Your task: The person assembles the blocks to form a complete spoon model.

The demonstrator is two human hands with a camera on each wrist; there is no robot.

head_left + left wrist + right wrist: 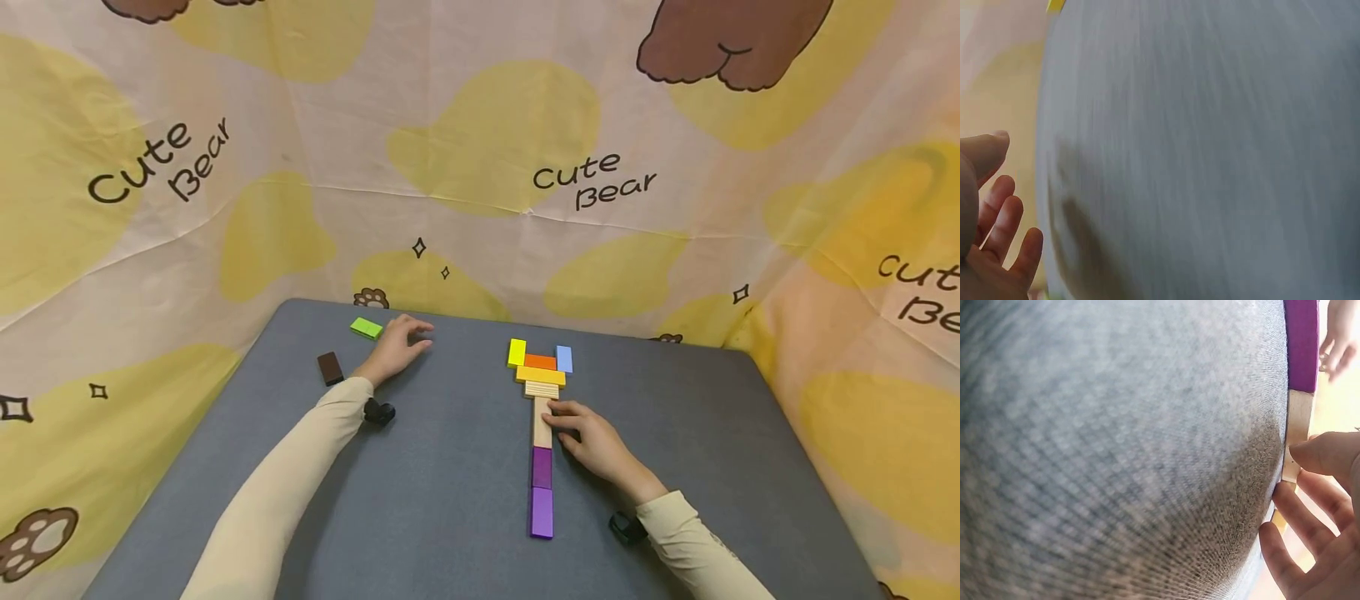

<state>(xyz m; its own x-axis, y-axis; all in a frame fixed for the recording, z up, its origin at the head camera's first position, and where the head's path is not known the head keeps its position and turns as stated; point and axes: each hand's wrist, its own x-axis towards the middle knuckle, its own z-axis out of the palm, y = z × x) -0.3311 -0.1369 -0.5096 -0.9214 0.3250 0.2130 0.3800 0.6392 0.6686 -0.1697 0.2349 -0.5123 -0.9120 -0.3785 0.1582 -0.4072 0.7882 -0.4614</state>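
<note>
My right hand (pixel 596 442) touches a plain wooden block (pixel 542 429) with its fingertips, along the block's right side. In the right wrist view the thumb (pixel 1316 453) lies against this block, and the other fingers spread past its end. Two purple blocks (pixel 542 468) continue the column toward me. Beyond the plain block lie a ridged wooden piece (pixel 542 389), a yellow-orange block (pixel 540 377), an orange block (pixel 540 361), a yellow block (pixel 516 352) and a blue block (pixel 564 359). My left hand (pixel 393 346) hovers at the far left, fingers loosely bent, holding nothing.
A bright green block (pixel 366 328) lies just left of my left hand, near the table's far edge. A dark brown block (pixel 330 368) sits by the left wrist. Printed cloth (pixel 480 150) hangs around the grey table (pixel 450 500).
</note>
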